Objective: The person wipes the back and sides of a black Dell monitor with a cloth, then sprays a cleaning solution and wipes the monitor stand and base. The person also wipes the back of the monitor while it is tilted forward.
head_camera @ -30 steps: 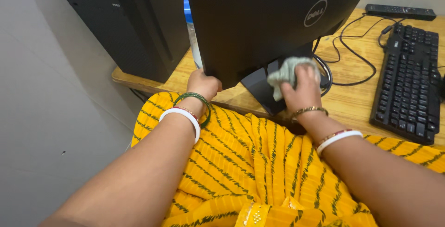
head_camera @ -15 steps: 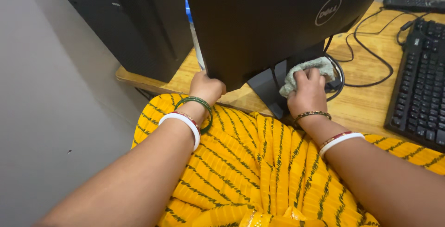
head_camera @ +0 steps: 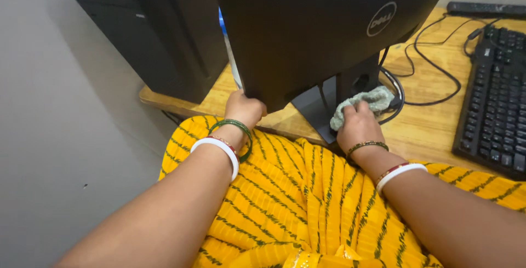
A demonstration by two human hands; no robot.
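Observation:
A black monitor stands with its back towards me on a wooden desk. My left hand grips the monitor's lower left corner. My right hand holds a crumpled grey-green cloth and presses it against the black monitor stand, low down near its base. Both wrists wear bangles.
A black computer tower stands at the desk's left end, next to a grey wall. A black keyboard lies at the right, with black cables looping behind the stand and a black remote at the far edge. Yellow striped fabric covers my lap.
My right hand has slid the cloth downward and slightly left along the monitor stand. The left hand stays on the monitor's corner. The view has shifted a little.

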